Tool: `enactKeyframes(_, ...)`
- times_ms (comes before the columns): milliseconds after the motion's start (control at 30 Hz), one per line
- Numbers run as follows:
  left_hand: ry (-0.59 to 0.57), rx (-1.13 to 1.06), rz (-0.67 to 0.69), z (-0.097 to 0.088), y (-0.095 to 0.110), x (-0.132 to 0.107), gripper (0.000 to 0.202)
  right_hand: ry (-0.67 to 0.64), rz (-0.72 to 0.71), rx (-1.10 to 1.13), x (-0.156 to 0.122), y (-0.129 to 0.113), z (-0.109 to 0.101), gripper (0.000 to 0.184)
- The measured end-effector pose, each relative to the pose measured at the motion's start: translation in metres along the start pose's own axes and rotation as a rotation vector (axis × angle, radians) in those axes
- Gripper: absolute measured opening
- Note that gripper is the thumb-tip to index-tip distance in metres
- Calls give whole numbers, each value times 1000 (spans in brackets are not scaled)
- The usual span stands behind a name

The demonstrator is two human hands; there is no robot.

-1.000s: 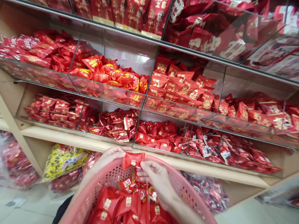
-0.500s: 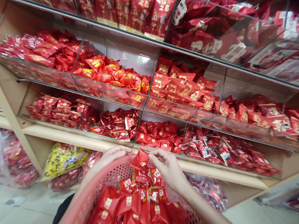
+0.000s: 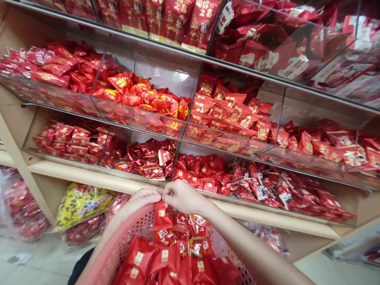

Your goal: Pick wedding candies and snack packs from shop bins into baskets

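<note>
A pink plastic basket (image 3: 98, 276) sits against my body, full of red sweet packets (image 3: 175, 269) with gold characters. My left hand (image 3: 138, 200) curls over the basket's far rim. My right hand (image 3: 181, 196) is closed in a pinch on one small red packet (image 3: 161, 214), which hangs upright at the rim right beside my left fingers. Both hands touch or nearly touch at the basket's far edge, just in front of the lowest shelf.
Wooden shelving (image 3: 88, 174) in front carries clear acrylic bins (image 3: 133, 116) holding several kinds of red wrapped sweets. A yellow bag (image 3: 79, 202) and clear sacks of sweets (image 3: 18, 208) lie under the lowest shelf. Pale tiled floor (image 3: 18, 284) lies at the lower left.
My right hand has lifted a red packet from the pile and carried it leftward to the rim, meeting my left hand. The left hand has stayed on the rim.
</note>
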State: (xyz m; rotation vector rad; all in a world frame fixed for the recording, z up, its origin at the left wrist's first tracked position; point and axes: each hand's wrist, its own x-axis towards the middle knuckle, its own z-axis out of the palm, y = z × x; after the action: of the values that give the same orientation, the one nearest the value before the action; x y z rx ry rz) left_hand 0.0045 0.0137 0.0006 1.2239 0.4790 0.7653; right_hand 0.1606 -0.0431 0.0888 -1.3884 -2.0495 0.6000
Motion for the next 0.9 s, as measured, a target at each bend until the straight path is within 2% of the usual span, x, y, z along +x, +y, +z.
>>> enactKeyframes(133,54,58,-18,-3,-1,2,17,39,96,119,-5,5,6,19)
enactKeyframes(300,149,-3,-25,2,0,0,23,171,216,281,-39,17,23,24)
enactKeyframes(467,185,-52,-44,4,-2,-1,26,116,320,453,-69,28,39,24)
enactKeyframes(667,142,-36,-55,1,-2,0,28,180,294,492,-73,24,30,28)
enactKeyframes(900,63,-58,-37,2,-1,-2,25,139,260,349,-75,19,20,23)
